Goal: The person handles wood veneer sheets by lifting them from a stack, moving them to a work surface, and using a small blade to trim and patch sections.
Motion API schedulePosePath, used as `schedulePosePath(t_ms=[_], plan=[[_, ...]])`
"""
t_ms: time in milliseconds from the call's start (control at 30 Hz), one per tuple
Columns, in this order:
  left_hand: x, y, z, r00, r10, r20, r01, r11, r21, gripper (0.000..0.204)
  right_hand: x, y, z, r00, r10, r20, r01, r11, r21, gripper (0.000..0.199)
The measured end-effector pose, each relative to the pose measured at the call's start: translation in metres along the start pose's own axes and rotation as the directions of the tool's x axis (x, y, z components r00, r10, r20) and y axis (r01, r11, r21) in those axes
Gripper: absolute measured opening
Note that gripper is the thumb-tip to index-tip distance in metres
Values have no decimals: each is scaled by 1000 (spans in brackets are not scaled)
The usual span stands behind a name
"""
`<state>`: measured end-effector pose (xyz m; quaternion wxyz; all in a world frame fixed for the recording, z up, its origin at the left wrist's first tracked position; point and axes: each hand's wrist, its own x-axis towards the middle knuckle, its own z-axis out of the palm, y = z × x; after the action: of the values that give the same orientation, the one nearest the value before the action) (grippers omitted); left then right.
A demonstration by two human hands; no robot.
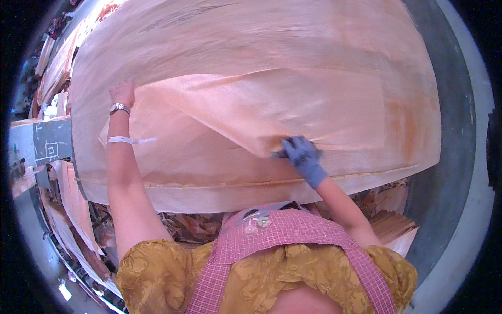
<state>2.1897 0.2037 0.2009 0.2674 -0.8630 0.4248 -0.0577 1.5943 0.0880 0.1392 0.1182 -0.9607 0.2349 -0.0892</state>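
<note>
A large pale, pinkish sheet of wood veneer (pixel 261 31) covers the work surface in front of me. On it lies a smaller veneer piece (pixel 324 104), its near edge raised in a slanting fold. My right hand (pixel 302 157), in a blue glove with darker fingertips, is closed at the fold's lower end, pinching the veneer there; its fingers are slightly blurred. My bare left hand (pixel 123 93) rests flat on the veneer by the piece's far left corner, fingers stretched out. A metal watch (pixel 120 108) and a white band (pixel 123 139) circle that arm.
A thin yellowish strip (pixel 235 183) runs along the near part of the large sheet. Scraps of veneer (pixel 196 227) lie below the near edge. Stacked sheets (pixel 389 230) stand at the near right, and a grey-green surface (pixel 444 131) borders the right. More sheets (pixel 78 209) lean at the left.
</note>
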Motion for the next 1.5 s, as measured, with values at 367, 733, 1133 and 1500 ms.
schedulePosePath(t_ms=[367, 733, 1133, 1500], plan=[[-186, 178, -44, 611, 524, 593, 747, -134, -651, 91, 46, -3, -75, 984, 92, 154, -110, 987, 117, 28], [-214, 261, -23, 816, 401, 416, 411, -909, 70, 64, 30, 13, -137, 989, 145, -13, -146, 988, -53, 51], [-161, 186, -36, 859, -76, 507, 131, -923, -362, 27, -92, 131, -110, 850, 509, -135, -526, 835, -163, 21], [-105, 69, -134, 851, -352, 389, -23, -765, -644, 30, 79, 152, -263, 782, 77, -619, -338, 886, -317, 29]])
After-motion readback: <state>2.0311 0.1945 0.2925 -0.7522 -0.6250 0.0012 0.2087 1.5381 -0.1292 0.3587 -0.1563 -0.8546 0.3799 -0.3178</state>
